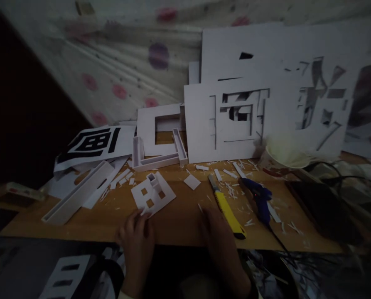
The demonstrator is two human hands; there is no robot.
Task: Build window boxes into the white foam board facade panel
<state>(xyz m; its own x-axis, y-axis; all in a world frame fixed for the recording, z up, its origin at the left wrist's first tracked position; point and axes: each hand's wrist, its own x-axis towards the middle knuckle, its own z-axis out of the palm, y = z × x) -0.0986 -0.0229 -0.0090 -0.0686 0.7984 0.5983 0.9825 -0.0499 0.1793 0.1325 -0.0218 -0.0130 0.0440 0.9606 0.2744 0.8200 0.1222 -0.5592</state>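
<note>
On the wooden table lies a white board piece point(169, 200) with several square holes. A small white square tube point(153, 179) stands upright on it. My left hand point(137, 232) has its fingers curled at the near corner of this piece, seemingly gripping its edge. To the right, my right hand point(218, 232) is closed, with a thin white strip point(200, 207) poking out from its fingertips; most of its fingers are hidden. Just beyond it lies a yellow utility knife point(227, 211). A loose white square point(192, 182) rests between the hands, farther back.
A blue glue gun point(260, 199) with a cable lies at the right, near a paper tub point(277, 164) and a dark flat object point(324, 209). Cut-out white boards point(197, 124) lean behind. White channel pieces point(76, 193) and a printed black character sheet point(94, 143) occupy the left. Scraps litter the table.
</note>
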